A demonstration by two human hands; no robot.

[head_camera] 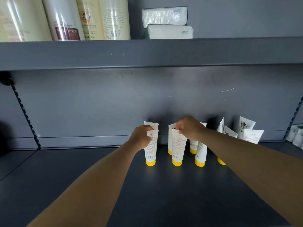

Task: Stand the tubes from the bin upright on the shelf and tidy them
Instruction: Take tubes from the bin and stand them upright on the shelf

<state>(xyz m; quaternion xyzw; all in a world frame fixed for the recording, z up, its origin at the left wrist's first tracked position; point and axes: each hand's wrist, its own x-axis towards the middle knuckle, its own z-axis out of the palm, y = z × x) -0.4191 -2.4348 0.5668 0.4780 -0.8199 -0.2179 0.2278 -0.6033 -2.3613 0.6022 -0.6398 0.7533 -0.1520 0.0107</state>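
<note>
Several white tubes with yellow caps stand cap-down on the dark shelf point(98, 169). My left hand point(141, 137) grips the upper part of the leftmost front tube point(150, 151), with another tube right behind it. My right hand point(188, 127) pinches the top edge of the middle front tube point(177, 148). A third front tube point(200, 153) stands just right of it, partly under my right forearm. More tubes point(246, 128) stand at the back right against the wall. The bin is out of view.
An upper shelf point(147, 53) runs overhead, carrying tall bottles point(65, 18) at the left and two tissue packs point(167, 22). Pale packets point(296, 135) sit at the far right edge. Slotted uprights point(24, 115) frame the bay.
</note>
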